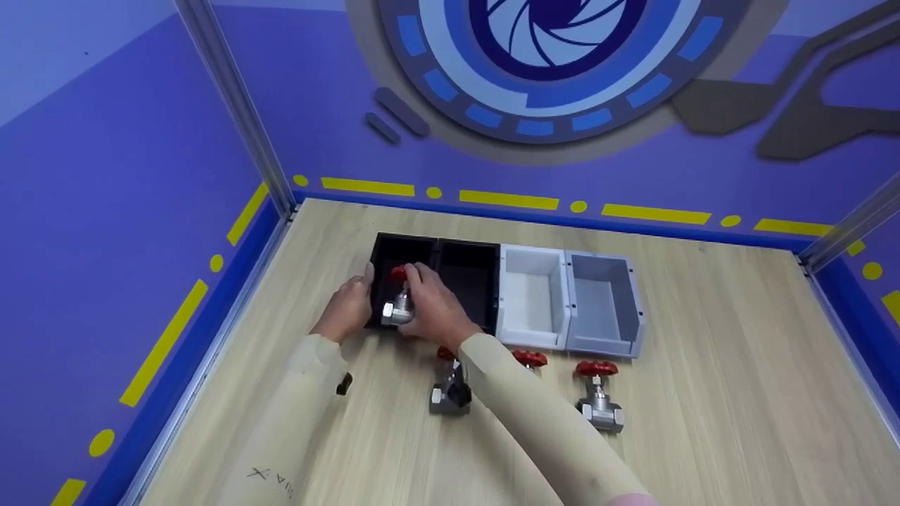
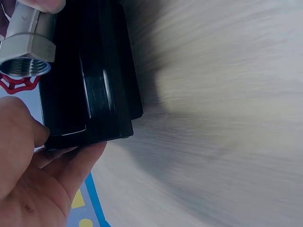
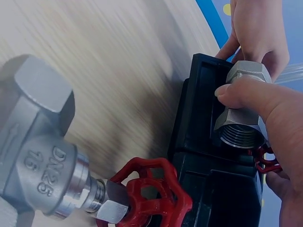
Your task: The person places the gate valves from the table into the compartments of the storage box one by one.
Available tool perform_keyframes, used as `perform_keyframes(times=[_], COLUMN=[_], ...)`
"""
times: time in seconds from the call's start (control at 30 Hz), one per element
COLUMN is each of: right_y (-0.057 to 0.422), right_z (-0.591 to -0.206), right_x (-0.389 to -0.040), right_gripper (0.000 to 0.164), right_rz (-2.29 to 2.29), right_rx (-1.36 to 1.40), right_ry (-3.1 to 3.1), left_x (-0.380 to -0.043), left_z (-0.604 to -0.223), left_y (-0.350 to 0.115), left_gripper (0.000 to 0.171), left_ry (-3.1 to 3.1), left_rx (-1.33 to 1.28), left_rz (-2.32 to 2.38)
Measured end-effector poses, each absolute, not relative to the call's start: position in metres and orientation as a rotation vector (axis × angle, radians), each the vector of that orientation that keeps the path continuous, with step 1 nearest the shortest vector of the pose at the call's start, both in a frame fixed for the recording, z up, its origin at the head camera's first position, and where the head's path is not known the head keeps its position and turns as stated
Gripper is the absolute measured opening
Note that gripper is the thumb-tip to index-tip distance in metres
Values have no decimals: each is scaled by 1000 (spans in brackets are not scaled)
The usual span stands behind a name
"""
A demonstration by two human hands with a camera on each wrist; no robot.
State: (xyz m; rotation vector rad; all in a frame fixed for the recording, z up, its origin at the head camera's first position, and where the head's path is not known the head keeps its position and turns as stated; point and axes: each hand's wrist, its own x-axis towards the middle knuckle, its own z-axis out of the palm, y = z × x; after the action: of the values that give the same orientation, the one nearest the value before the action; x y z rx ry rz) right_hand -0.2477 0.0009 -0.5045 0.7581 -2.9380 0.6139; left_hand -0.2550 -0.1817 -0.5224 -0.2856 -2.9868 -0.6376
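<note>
Back wall (image 1: 309, 105): before you, blue-violet, with a big round emblem (image 1: 562, 84) of rings in its upper part.
Left wall (image 1: 140, 183): at your left, also blue-violet, but paler at the top.
Yellow marks (image 1: 510, 199): dashes and dots, low along the walls, above a darker blue strip (image 1: 633, 228).
Metal posts (image 1: 239, 98): you see one in each far corner.
Table (image 1: 738, 337): pale wood, the grain is visible.
Light: soft, it gives you blurred shadows.
</note>
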Motion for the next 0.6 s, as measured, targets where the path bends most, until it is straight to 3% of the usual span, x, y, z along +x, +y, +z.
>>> perform_keyframes(times=[0.6], right_y=[-3], right_z=[-513], right_x=[-262], right_gripper=[102], right_rz=[642], right_rx=[785], right_ry=[-2921], left_x=[-255], left_z=[-524], left_y=[-182], left_gripper=[51], left_ry=[-2961], left_rx=[-313], left_rz=[-599])
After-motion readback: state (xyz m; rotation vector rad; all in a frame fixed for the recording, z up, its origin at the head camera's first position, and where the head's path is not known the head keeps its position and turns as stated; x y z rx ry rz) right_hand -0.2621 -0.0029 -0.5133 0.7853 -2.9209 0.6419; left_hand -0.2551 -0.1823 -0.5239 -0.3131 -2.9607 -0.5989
